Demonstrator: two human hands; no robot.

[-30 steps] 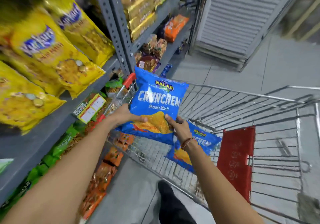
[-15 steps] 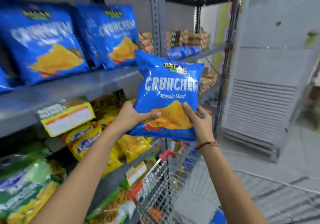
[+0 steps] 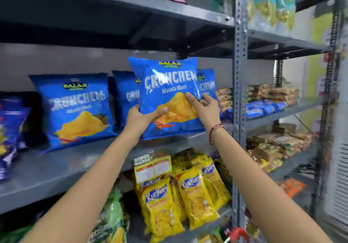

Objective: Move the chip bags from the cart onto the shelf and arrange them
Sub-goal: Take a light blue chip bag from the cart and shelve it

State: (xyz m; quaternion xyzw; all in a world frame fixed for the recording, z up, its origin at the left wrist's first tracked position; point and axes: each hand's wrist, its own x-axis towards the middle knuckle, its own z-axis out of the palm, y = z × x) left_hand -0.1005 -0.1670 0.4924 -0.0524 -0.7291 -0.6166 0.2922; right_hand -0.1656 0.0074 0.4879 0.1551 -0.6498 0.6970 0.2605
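I hold a blue Crunchem chip bag (image 3: 165, 84) upright at the grey middle shelf (image 3: 75, 160), its lower edge at the shelf's front. My left hand (image 3: 143, 115) grips the bag's lower left side. My right hand (image 3: 204, 105) grips its lower right, fingers across the front. Behind it stand two more blue Crunchem bags, one (image 3: 124, 96) on the left and one (image 3: 207, 84) on the right, both partly hidden. Another blue Crunchem bag (image 3: 75, 109) leans farther left on the same shelf. The cart shows only as a red corner (image 3: 238, 233) at the bottom.
Yellow Kurkure bags (image 3: 188, 195) fill the shelf below, with a price tag (image 3: 152, 167) on the shelf edge. A perforated grey upright (image 3: 239, 92) splits the rack. Biscuit packs (image 3: 263, 101) lie on the right bay. Dark blue bags (image 3: 9, 129) sit at the far left.
Both hands lifted the blue bag out of the cart and up to the middle shelf. The view swung up from the cart to the shelf.
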